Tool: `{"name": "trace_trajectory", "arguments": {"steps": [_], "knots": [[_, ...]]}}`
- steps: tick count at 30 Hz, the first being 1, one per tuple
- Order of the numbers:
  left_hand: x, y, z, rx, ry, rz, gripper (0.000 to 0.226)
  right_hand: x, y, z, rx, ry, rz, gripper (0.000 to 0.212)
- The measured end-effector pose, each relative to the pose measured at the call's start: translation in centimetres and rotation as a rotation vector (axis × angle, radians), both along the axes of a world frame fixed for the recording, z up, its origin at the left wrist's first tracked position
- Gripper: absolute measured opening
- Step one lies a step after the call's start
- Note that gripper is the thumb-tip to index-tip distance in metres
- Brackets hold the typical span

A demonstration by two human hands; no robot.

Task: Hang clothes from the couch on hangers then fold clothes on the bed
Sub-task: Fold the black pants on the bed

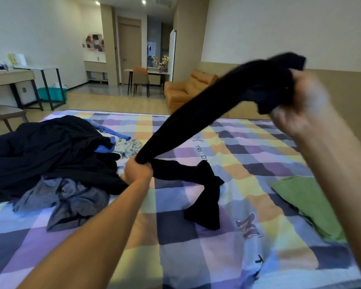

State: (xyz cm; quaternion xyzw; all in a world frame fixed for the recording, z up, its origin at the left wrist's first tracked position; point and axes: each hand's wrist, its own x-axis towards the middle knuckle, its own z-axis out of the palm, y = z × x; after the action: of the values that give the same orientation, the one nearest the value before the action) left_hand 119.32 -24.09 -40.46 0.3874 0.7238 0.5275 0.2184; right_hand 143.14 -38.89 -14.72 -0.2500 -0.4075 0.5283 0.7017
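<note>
A long black garment (198,113) stretches across the checkered bed (196,257). My right hand (300,103), raised and blurred at the upper right, grips one bunched end. My left hand (137,170), low over the middle of the bed, grips the garment partway along. Its loose end (206,197) trails onto the bedspread to the right of that hand. A pile of dark clothes (50,151) lies on the bed's left side, with a grey garment (71,201) at its front and blue and patterned pieces (125,147) at its right edge.
A folded green garment (313,203) lies on the bed's right side. Beyond the bed stand an orange couch (186,88), a desk (10,78) with a chair at left, a teal basket (52,93), and a table with an orange chair (141,79).
</note>
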Motion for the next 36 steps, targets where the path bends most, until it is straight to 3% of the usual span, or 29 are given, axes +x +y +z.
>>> {"name": "trace_trajectory", "arguments": {"steps": [2,4,6,7,9,12,14,17,19,22,24,26,29,34,36], "knots": [[-2.5,0.6,-0.2,0.014,-0.084,0.017,0.026,4.7,0.3,-2.1,-0.056,0.048,-0.076,0.010],[-5.0,1.3,1.5,0.150,-0.151,-0.001,0.028,8.2,0.8,-5.8,-0.193,-0.016,-0.150,0.025],[-7.8,2.6,6.3,0.315,-0.124,-0.024,0.030,9.7,1.2,-9.8,-0.331,-0.109,-0.223,0.010],[-9.2,3.6,9.8,0.370,-0.084,-0.028,0.029,10.3,2.1,-12.0,-0.383,-0.132,-0.253,0.026],[-12.8,6.2,16.3,0.444,0.091,-0.007,0.016,9.3,3.5,-15.0,-0.435,-0.141,-0.201,0.034],[-19.8,9.4,21.4,0.409,0.537,0.073,0.030,6.5,5.8,-16.7,-0.435,-0.091,-0.036,0.028],[-21.5,6.1,24.1,0.524,0.769,0.070,0.024,5.4,7.7,-17.5,-0.455,-0.107,-0.035,0.032],[-20.6,0.0,26.4,0.592,1.022,-0.029,0.037,5.1,9.1,-19.6,-0.516,-0.207,-0.023,0.033],[-19.2,-3.3,23.2,0.492,1.213,-0.153,0.043,5.8,8.8,-21.4,-0.601,-0.290,-0.079,0.023],[-19.6,-5.4,11.4,0.184,1.392,-0.485,0.054,8.2,7.7,-24.8,-0.742,-0.482,-0.180,0.011],[-19.9,-6.2,3.0,0.005,1.395,-0.663,0.053,9.8,6.7,-26.9,-0.827,-0.632,-0.199,0.006],[-18.6,-7.5,-2.7,-0.086,1.312,-0.757,0.031,11.6,6.0,-28.3,-0.891,-0.744,-0.203,0.012],[-16.2,-8.3,-5.9,-0.035,1.149,-0.785,0.021,14.6,5.4,-27.9,-0.929,-0.873,-0.200,0.019],[-11.3,-9.7,-3.0,0.161,1.124,-0.867,0.024,21.1,5.1,-23.7,-0.900,-1.151,-0.366,0.011],[-9.4,-10.4,-3.0,0.104,1.123,-0.996,0.040,23.2,5.3,-24.0,-0.924,-1.366,-0.491,0.031]]}}
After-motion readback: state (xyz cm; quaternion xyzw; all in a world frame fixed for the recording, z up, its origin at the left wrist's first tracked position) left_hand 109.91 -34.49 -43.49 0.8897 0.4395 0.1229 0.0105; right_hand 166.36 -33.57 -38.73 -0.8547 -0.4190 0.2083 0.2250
